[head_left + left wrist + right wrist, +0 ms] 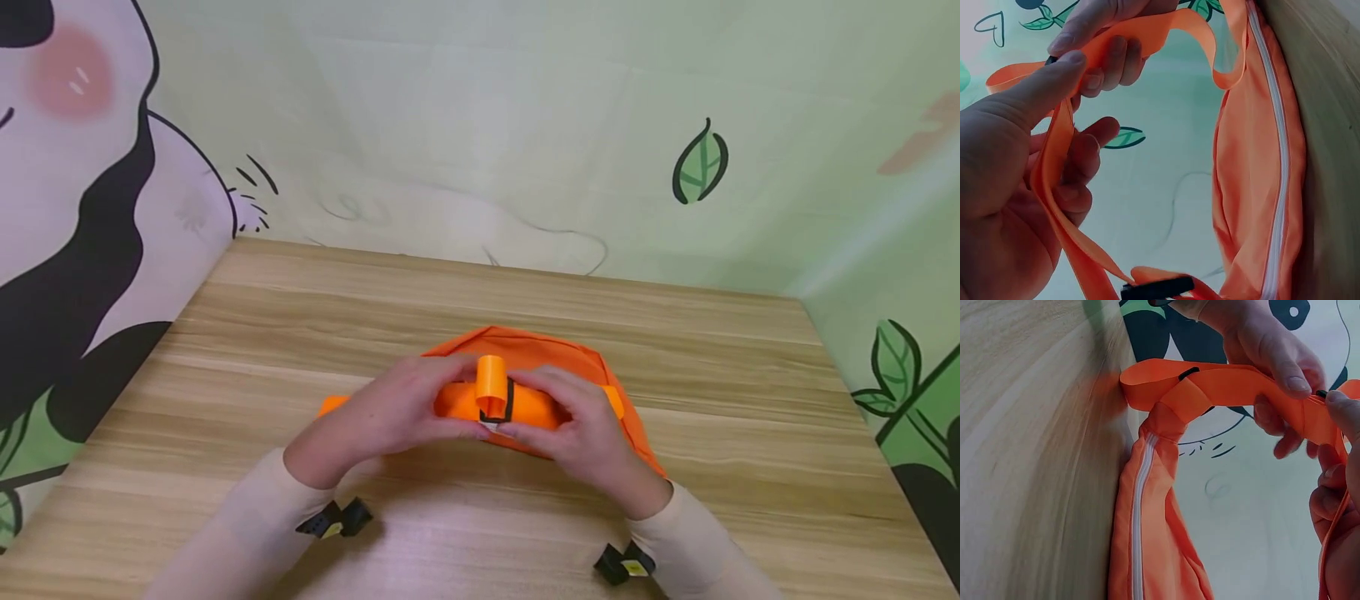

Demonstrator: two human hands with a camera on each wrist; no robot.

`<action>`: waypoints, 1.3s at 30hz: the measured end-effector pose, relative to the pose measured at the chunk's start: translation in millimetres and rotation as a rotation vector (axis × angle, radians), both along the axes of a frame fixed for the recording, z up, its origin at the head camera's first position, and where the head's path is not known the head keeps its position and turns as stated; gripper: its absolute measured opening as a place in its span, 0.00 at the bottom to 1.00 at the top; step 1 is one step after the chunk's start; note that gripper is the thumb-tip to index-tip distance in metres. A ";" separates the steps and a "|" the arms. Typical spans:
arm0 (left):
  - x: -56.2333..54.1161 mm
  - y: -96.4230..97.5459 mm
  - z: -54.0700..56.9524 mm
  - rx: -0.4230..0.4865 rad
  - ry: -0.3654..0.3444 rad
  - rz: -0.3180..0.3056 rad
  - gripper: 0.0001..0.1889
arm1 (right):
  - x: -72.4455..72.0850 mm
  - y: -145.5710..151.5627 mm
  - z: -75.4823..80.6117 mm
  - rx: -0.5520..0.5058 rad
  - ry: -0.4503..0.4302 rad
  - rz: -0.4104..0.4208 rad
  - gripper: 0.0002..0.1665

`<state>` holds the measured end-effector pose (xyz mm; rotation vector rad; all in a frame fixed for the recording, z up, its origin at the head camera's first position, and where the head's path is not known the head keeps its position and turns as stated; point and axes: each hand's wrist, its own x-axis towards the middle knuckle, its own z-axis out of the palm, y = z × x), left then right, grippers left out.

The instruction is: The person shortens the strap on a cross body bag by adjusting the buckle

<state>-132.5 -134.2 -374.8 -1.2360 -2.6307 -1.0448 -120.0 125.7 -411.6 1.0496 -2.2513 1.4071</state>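
The left hand [390,408] pinches an orange strap [456,402] between thumb and fingers at a small black buckle [510,402]; the right hand [588,425] pinches it just beside. The strap is raised above the orange bag [540,350], which lies on the wooden table [315,292], its white zip [1283,150] running along one edge.

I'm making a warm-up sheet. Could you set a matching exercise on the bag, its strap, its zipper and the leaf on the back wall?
1 Strap
2 Zipper
3 Bag
4 Back-wall leaf

A resting on the wooden table
B green, dark outline
C held by left hand and right hand
D whitish

Pairs: 1-C, 2-D, 3-A, 4-B
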 end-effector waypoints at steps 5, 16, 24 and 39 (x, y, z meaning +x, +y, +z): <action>-0.5 -2.9 -0.6 -0.036 0.055 0.006 0.29 | -1.7 2.5 -1.6 -0.008 0.000 0.005 0.36; 0.4 -10.4 -0.9 -0.032 0.075 0.012 0.27 | -1.3 10.0 0.6 0.053 -0.054 0.000 0.34; 0.2 -21.0 -1.3 -0.064 0.106 0.012 0.25 | -2.3 16.1 -1.0 0.040 -0.076 0.009 0.36; -2.2 -73.8 -7.5 -0.141 0.041 0.059 0.24 | -7.1 38.0 -2.5 -0.086 -0.127 0.136 0.34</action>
